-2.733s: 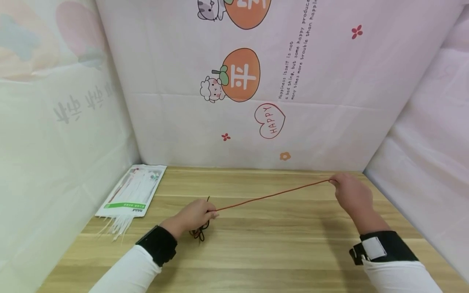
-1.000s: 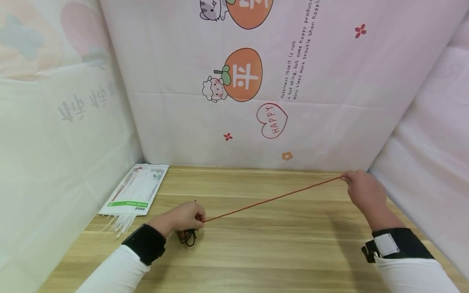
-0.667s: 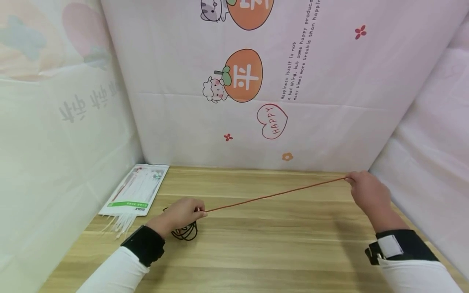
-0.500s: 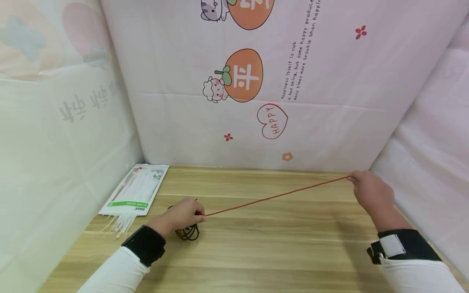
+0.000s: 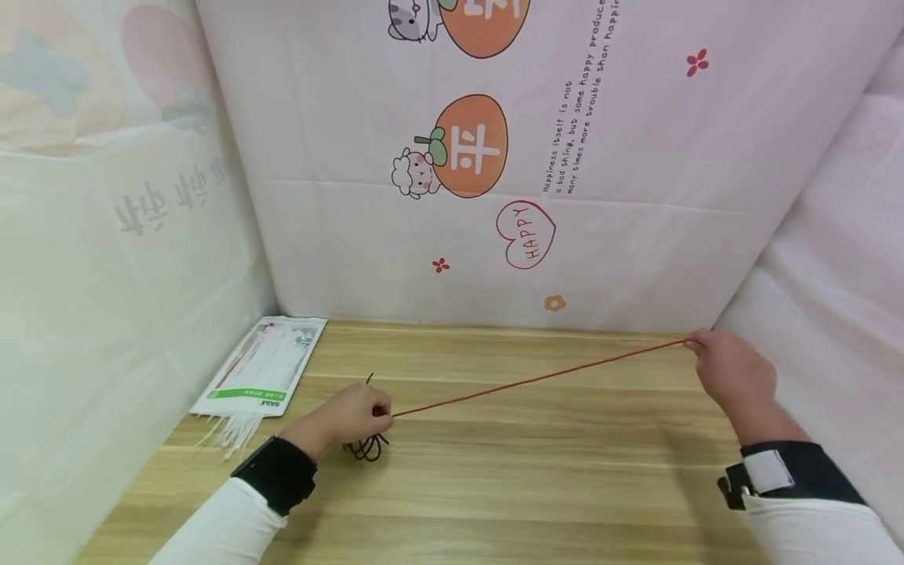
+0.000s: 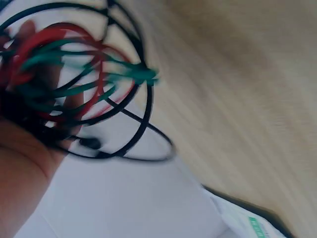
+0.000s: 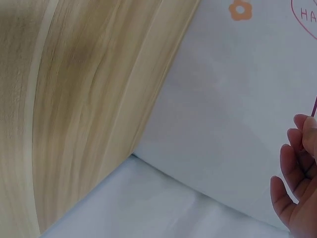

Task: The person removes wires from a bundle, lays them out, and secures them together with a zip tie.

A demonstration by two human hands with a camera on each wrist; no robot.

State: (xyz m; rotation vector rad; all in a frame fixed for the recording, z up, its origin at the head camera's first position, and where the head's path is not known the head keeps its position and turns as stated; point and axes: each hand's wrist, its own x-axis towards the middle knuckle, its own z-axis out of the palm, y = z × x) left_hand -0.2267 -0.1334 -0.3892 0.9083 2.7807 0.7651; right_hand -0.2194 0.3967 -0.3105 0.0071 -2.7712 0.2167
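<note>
My left hand (image 5: 353, 414) holds a coiled bundle of wires (image 5: 370, 448), whose black loops hang beneath it. In the left wrist view, red, green and black wires (image 6: 144, 74) lie coiled in the palm, partly blurred. A single red wire (image 5: 540, 378) stretches nearly straight from this hand up to the right. Its far end is pinched between the thumb and index finger of my right hand (image 5: 736, 377), raised above the table at the far right. The right wrist view shows that hand's other fingers (image 7: 290, 163) loosely bent.
A white packet with a green band (image 5: 254, 369) lies at the table's back left, with several white cable ties (image 5: 240, 431) sticking out. White printed cloth (image 5: 353, 235) walls the wooden table (image 5: 530, 479) at the back and both sides.
My right hand has moved right, drawing out a longer stretch of red wire. My left hand has shifted left and keeps the bundle. The packet has stayed put.
</note>
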